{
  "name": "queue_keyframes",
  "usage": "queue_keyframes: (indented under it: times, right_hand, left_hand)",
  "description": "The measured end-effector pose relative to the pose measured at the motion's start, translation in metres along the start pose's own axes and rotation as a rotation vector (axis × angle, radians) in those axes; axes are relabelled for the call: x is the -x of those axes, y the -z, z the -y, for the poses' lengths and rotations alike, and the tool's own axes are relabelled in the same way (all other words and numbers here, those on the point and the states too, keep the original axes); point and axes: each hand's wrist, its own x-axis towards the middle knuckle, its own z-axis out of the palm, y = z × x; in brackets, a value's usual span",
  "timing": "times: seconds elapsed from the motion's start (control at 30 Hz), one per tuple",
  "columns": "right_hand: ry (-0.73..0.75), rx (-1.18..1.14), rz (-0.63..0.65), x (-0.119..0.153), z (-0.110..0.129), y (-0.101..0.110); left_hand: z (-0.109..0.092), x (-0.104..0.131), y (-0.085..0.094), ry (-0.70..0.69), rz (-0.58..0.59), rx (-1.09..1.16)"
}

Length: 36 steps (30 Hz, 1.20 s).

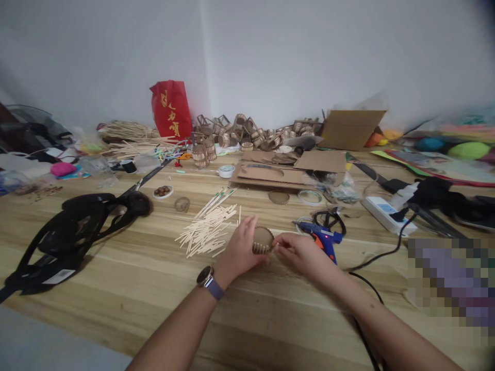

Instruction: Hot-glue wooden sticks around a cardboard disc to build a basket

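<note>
A small round cardboard piece (263, 238) with short pale sticks along its near edge lies in front of me. My left hand (242, 250) holds its left side, a watch on that wrist. At its right rim my right hand (292, 250) has thumb and fingers pinched together; what they hold is too small to make out. Pale thin sticks (207, 232) are piled left of my left hand. A blue glue gun (323, 236) with a red light lies just beyond my right forearm.
Black straps (77, 232) lie at the left, a white power strip (389, 215) and black cable at the right. Cardboard sheets (266, 175), small stick baskets (247, 131), a red bag (171, 109) and a box (351, 129) stand behind.
</note>
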Motion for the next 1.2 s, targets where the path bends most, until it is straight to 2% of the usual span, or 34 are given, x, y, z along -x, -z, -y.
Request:
queue_keyframes:
  times: [0.6, 0.93, 1.2]
  right_hand:
    - [0.058, 0.072, 0.008, -0.003, -0.003, -0.015]
    - [0.144, 0.052, -0.018, -0.003, -0.013, -0.019]
    - [0.173, 0.013, -0.035, -0.003, -0.017, -0.021]
  left_hand:
    - [0.011, -0.003, -0.008, -0.005, -0.002, 0.137]
    - [0.006, -0.005, -0.006, 0.004, 0.006, 0.094]
    - [0.005, -0.007, -0.004, 0.008, 0.025, 0.149]
